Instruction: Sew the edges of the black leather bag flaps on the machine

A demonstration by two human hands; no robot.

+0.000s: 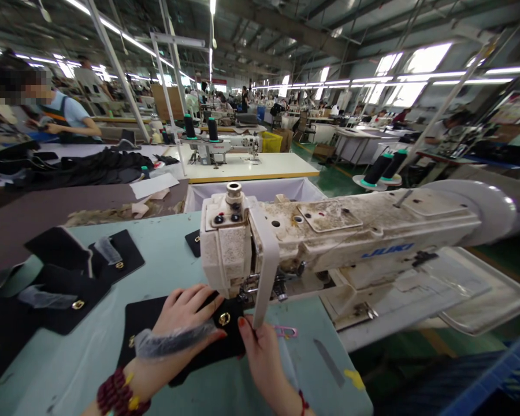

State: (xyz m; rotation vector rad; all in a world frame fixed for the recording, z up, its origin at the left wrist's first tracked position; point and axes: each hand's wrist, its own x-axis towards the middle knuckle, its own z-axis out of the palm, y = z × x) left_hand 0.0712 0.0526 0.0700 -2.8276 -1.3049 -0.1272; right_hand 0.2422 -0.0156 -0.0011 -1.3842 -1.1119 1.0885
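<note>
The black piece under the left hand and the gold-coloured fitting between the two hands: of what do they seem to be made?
Black piece: perhaps leather or imitation leather, by its smooth, matt face. Gold-coloured fitting: probably polished metal, from its bright glints.

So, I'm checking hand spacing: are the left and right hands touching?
Apart; the head view shows black panel between the left hand and right hand.

Holds left hand [182, 315] palm down with thumb [218, 335] apart from fingers [189, 296]; has right hand [262, 349] close by, with thumb on top.
</note>
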